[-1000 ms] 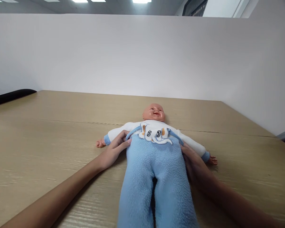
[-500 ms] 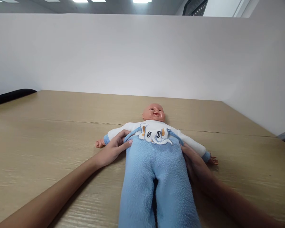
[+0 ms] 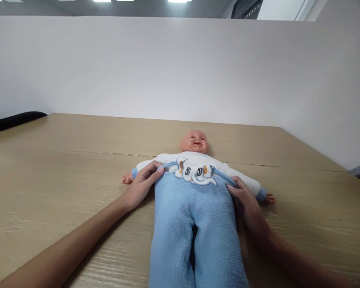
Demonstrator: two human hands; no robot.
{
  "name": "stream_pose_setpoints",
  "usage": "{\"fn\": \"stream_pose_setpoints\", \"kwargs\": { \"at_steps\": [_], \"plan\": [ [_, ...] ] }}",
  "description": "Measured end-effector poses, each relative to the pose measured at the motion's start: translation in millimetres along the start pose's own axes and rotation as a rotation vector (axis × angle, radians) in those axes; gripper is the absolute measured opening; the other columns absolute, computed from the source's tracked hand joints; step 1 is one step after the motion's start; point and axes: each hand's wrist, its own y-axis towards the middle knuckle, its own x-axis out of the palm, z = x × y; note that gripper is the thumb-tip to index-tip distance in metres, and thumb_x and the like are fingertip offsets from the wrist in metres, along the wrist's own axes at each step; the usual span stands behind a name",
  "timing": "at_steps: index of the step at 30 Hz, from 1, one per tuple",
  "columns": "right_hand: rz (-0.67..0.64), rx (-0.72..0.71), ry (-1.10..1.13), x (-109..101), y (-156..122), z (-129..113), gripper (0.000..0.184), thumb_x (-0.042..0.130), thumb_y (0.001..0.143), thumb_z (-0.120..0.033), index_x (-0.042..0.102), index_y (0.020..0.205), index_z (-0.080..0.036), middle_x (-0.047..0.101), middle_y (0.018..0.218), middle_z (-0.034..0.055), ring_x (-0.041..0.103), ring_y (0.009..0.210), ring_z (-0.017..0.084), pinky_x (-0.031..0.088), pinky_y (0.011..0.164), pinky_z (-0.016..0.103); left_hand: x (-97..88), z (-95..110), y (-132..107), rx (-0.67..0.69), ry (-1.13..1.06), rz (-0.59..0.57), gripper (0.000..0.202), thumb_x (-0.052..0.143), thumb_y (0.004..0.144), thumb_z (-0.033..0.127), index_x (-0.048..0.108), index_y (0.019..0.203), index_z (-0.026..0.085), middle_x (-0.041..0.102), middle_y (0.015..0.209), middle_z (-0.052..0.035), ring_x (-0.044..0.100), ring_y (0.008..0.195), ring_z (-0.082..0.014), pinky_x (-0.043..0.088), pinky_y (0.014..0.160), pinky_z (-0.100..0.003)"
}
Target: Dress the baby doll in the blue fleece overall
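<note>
doll (image 3: 195, 141) is flat on its back on the wood table (image 3: 78, 172) w/ blue overalls (image 3: 195, 204) on, L hand (image 3: 142, 185) pinching their top edge btwn thumb & fingers, R hand (image 3: 248, 202) gripping the opp side same way, elephant patch (image 3: 195, 176) in btwn

1. The doll (image 3: 194, 141) lies lengthwise on the counter (image 3: 63, 180), head at the far end, trousers (image 3: 195, 208) running toward the near side.
2. Its top (image 3: 217, 165) is beyond the trousers, with sleeves (image 3: 247, 182) spread left and right over the counter.
3. The patch (image 3: 196, 175) sits midway across the trousers' waist, between the left and right straps (image 3: 222, 175).
4. The left hand (image 3: 144, 182) is on the left end of the waist, the right hand (image 3: 247, 202) on the right end.
5. The partition (image 3: 180, 68) stands behind the counter's far edge; ceiling lights (image 3: 180, 1) show above it.
</note>
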Motion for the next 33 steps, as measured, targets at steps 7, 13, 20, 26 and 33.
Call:
{"fn": "stream_pose_setpoints", "kwargs": {
  "at_steps": [7,13,20,26,33],
  "plan": [
    [-0.088,0.086,0.214,0.9,13.2,-27.2,0.008,0.071,0.090,-0.035,0.067,0.085,-0.029,0.059,0.075,-0.0017,0.055,0.075,0.024,0.049,0.080,0.037,4.5,-4.6,2.9,0.086,0.023,0.078,0.034,0.058,0.108,0.054,0.066,0.110,0.021,0.066,0.109,-0.0027,0.056,0.106,-0.0206,0.041,0.095,-0.030],
    [-0.059,0.210,0.305,-0.5,21.5,-21.1,0.008,0.070,0.090,-0.037,0.068,0.087,-0.030,0.073,0.087,0.0003,0.068,0.088,0.029,0.055,0.086,0.042,2.5,-9.7,3.1,0.071,0.000,0.048,0.035,0.060,0.108,0.054,0.067,0.110,0.020,0.066,0.111,-0.0041,0.056,0.106,-0.0213,0.040,0.093,-0.032],
    [-0.100,0.177,0.113,-8.5,19.2,-6.7,0.020,0.079,0.095,-0.043,0.078,0.110,-0.030,0.077,0.096,-0.0017,0.068,0.092,0.025,0.052,0.082,0.035,2.1,-6.8,2.9,0.052,0.003,0.033,0.034,0.060,0.108,0.053,0.066,0.108,0.020,0.063,0.106,-0.0023,0.054,0.099,-0.0193,0.039,0.086,-0.031],
    [-0.100,0.165,0.139,-9.4,16.6,-3.9,0.031,0.080,0.093,-0.049,0.077,0.119,-0.032,0.081,0.114,0.0010,0.070,0.116,0.032,0.056,0.099,0.041,2.3,-8.8,3.8,0.053,0.040,0.040,0.038,0.059,0.106,0.057,0.066,0.107,0.020,0.066,0.108,-0.0042,0.055,0.098,-0.0209,0.040,0.084,-0.032],
    [-0.030,0.230,0.298,-10.4,17.1,-0.7,0.025,0.085,0.090,-0.053,0.073,0.092,-0.031,0.080,0.095,0.0008,0.074,0.103,0.032,0.062,0.093,0.044,3.5,-6.7,2.9,0.045,0.026,0.046,0.037,0.059,0.107,0.056,0.066,0.107,0.020,0.066,0.108,-0.0037,0.055,0.100,-0.0204,0.039,0.085,-0.031]
  ]
}}
